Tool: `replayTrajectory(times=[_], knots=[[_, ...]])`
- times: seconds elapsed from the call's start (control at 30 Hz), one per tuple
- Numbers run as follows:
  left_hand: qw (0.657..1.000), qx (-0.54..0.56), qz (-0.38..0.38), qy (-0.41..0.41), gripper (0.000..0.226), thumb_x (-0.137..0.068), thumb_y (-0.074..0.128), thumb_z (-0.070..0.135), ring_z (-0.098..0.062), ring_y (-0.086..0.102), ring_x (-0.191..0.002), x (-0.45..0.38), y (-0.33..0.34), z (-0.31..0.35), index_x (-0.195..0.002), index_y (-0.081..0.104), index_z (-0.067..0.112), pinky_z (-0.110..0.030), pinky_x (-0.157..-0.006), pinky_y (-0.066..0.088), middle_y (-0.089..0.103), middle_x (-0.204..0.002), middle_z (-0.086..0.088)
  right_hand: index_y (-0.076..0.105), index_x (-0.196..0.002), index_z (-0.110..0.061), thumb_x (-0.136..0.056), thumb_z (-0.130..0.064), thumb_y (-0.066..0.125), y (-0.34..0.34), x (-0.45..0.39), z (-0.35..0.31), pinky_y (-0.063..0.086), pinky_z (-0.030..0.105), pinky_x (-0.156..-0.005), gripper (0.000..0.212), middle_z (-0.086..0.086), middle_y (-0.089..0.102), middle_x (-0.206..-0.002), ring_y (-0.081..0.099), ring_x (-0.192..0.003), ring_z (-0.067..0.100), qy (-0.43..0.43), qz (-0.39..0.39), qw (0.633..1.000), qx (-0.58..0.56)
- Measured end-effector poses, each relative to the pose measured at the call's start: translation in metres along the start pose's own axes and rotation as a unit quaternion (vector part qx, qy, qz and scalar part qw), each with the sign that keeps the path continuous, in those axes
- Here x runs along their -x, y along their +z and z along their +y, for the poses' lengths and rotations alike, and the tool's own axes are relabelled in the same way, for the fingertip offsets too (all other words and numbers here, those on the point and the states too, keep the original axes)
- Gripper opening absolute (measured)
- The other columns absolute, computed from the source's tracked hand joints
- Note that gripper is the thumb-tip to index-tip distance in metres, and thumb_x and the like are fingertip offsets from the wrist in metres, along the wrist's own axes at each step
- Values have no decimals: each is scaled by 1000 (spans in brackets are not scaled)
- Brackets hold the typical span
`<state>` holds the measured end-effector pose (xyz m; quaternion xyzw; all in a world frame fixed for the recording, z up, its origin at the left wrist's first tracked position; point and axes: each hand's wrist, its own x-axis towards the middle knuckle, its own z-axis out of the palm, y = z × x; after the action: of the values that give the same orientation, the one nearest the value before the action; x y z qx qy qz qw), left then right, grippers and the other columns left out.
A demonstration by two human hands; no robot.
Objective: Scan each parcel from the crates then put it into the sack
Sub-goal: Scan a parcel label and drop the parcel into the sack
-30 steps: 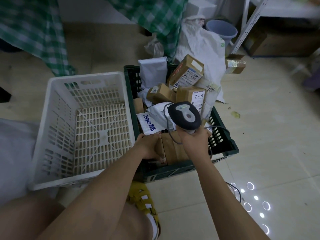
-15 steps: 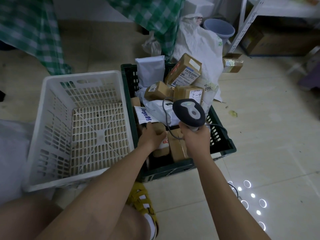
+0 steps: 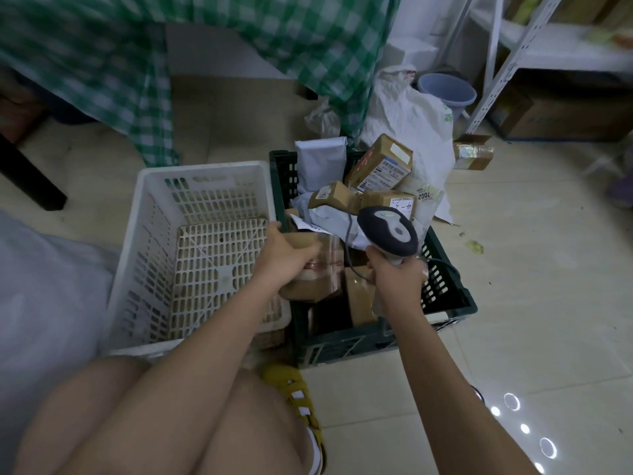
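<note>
left hand (image 3: pixel 286 257) grips a brown parcel (image 3: pixel 313 269) over the green crate (image 3: pixel 448 296); right hand (image 3: pixel 397 274) is wrapped round the scanner (image 3: pixel 388 231) just beside it.

view: head, single wide-angle | position: above the person's knees | facing: forward and steeply down at the floor | range: close over the white crate (image 3: pixel 191 248) and green crate (image 3: pixel 445 296), both forearms reaching in from the bottom edge | edges: shelving (image 3: pixel 513 56) at upper right | overlap: none, one view only
</note>
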<state>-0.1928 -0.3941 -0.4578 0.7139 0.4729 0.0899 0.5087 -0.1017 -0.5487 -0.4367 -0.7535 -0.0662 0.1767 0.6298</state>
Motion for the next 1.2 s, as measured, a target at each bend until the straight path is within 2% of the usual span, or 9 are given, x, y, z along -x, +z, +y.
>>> replayTrajectory(times=[0.07, 0.17, 0.37, 0.5, 0.7, 0.87, 1.0, 1.1, 1.2], knots=[[999, 28, 15, 17, 90, -76, 75, 47, -24, 54, -113, 13, -27, 0, -144, 21, 23, -38, -96, 47, 49, -135, -5, 59, -92, -17, -85, -16, 69, 5, 8, -8, 48, 30, -68, 12, -3, 61, -76, 57, -70, 13, 4, -11, 1000, -13], [996, 65, 39, 38, 89, -76, 77, 42, -23, 51, -120, 34, -68, -6, -145, 22, 23, -37, -98, 45, 44, -142, -4, 62, -107, -7, -82, -25, 71, 17, 21, -22, 53, 36, -72, 32, 7, 67, -84, 63, -74, 22, 26, -29, 999, -20], [984, 154, 76, 45, 85, -66, 80, 49, -19, 56, -115, 66, -143, -30, -137, 39, 29, -44, -100, 48, 53, -135, 1, 62, -77, -9, -88, -14, 69, 47, 54, -45, 51, 29, -63, 13, 8, 64, -69, 59, -60, 16, 43, -78, 993, -71], [975, 17, 86, 204, 81, -69, 84, 33, -10, 51, -113, 93, -163, -33, -136, 38, 31, -32, -96, 46, 50, -125, 8, 63, -108, 0, -87, -18, 71, 75, 68, -58, 54, 21, -56, 29, 11, 69, -88, 66, -66, 15, 72, -110, 983, -126], [875, -256, 15, 411, 79, -74, 81, 27, -18, 48, -122, 102, -173, -44, -140, 38, 21, -39, -99, 42, 50, -136, -1, 55, -119, -12, -82, -28, 75, 114, 73, -59, 55, 35, -82, 45, 6, 64, -112, 64, -94, 21, 49, -95, 993, -59], [817, -358, -29, 452, 77, -75, 80, 21, -19, 41, -134, 78, -164, -58, -141, 41, 13, -40, -113, 27, 47, -144, -4, 53, -130, -6, -81, -24, 77, 109, 60, -37, 41, 31, -96, 57, 9, 60, -127, 54, -120, 26, 30, -48, 998, -6], [770, -433, -105, 457, 77, -85, 69, 14, -16, 24, -144, 48, -136, -60, -150, 28, 17, -43, -121, 7, 32, -155, -1, 53, -131, -10, -81, -28, 77, 89, 41, -28, 40, 33, -96, 59, 8, 61, -124, 54, -114, 20, 17, -19, 999, 43], [704, -523, -151, 456, 75, -91, 57, 6, -17, 12, -148, 29, -107, -62, -153, 17, 20, -41, -121, -6, 18, -160, 0, 49, -132, -9, -82, -24, 77, 77, 25, -18, 37, 26, -90, 59, 1, 57, -116, 50, -111, 16, 20, -18, 997, 73], [647, -556, -146, 500, 79, -87, 58, -2, -22, 17, -147, 19, -88, -65, -153, 19, 17, -37, -115, -10, 22, -159, -5, 55, -122, -10, -79, -26, 78, 77, 12, -1, 43, 30, -92, 51, 7, 61, -119, 55, -111, 22, 27, -36, 991, 126]])
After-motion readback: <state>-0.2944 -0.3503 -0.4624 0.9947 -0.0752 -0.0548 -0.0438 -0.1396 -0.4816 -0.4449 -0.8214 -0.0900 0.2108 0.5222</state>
